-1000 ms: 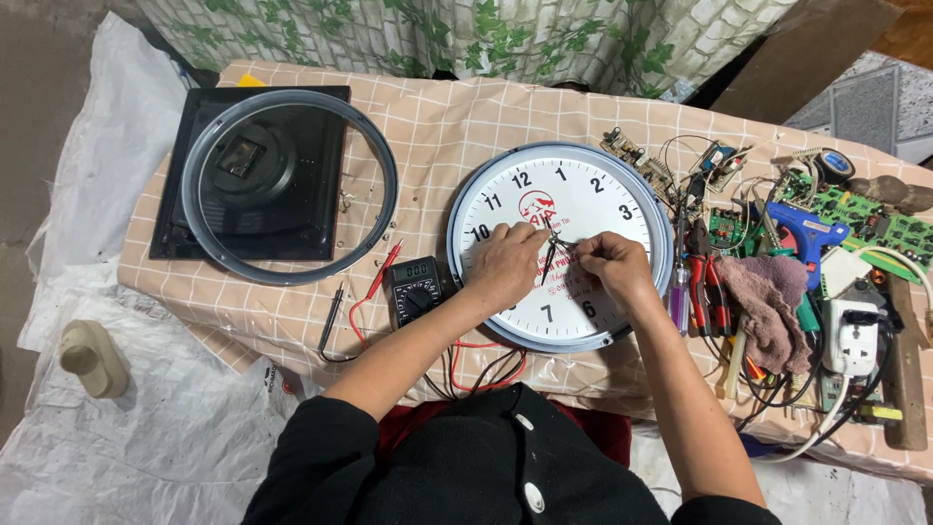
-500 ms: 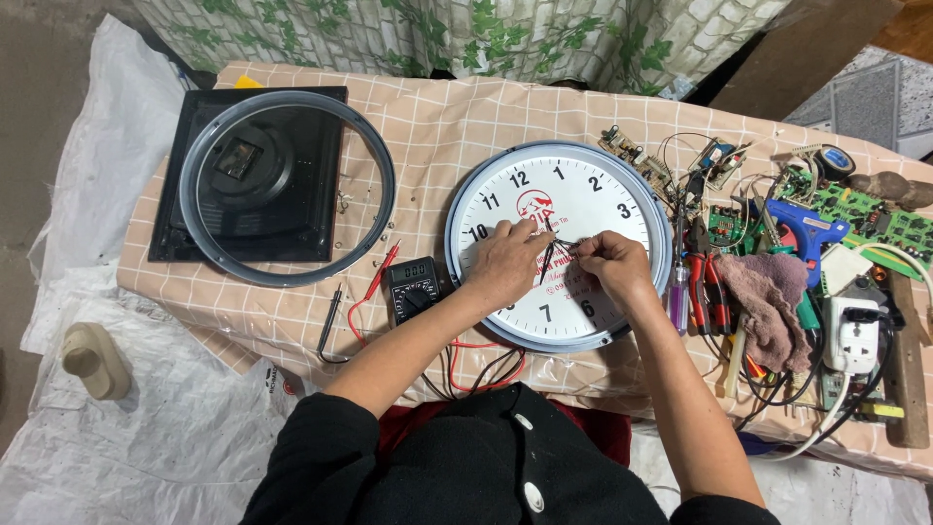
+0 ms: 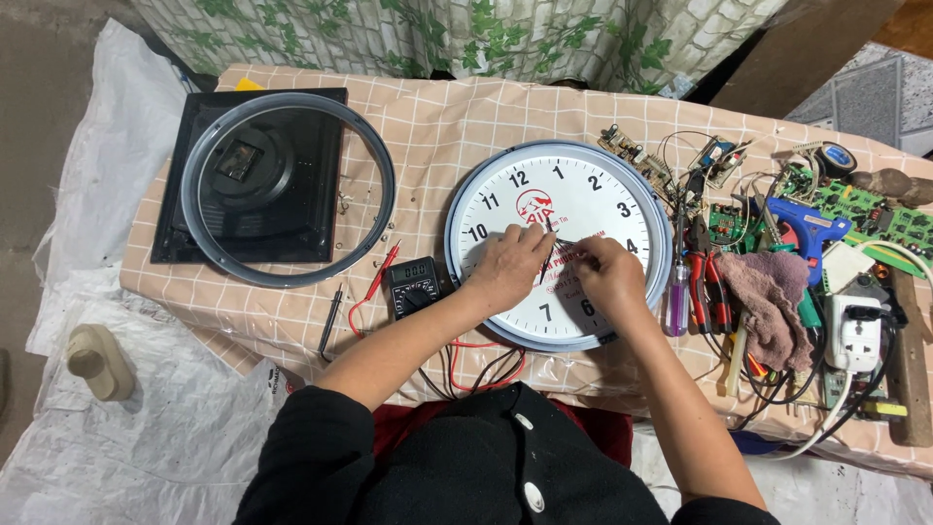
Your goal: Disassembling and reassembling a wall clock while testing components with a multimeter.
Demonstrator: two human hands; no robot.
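At table centre, head view: both hands meet over the middle of a clock dial.
Dial: clock face (image 3: 559,243), round, white, flat on the cloth, pale blue-grey rim; black numerals, red mark near the top.
Clock hands: thin dark pointers (image 3: 556,255) at the hub, directly between the two sets of fingertips; long axes seem to run out from the hub, down-left and right, partly hidden.
Left hand: left hand (image 3: 510,267), palm down on the dial's lower left, fingertips pinched at the hub; seems to grasp a pointer, though the grip is too small to confirm.
Right hand: right hand (image 3: 607,277), just right of the hub, fingers curled in on the same spot; whether it grips anything cannot be told.
Nearer hand: both equally close, fingertips almost touching.
Left of left hand: multimeter (image 3: 415,284), small, black, with red and black leads; beyond it a ring (image 3: 288,187), grey with clear cover, lying over a black square back plate (image 3: 175,209).
Right of right hand: pliers (image 3: 707,282), red handles; a purple-handled screwdriver beside them; cloth rag (image 3: 773,301), dull pink, crumpled; glue gun (image 3: 802,226), blue plastic; green circuit boards and loose wires farther off.
Underlay: tablecloth (image 3: 437,126), beige checked, glossy.
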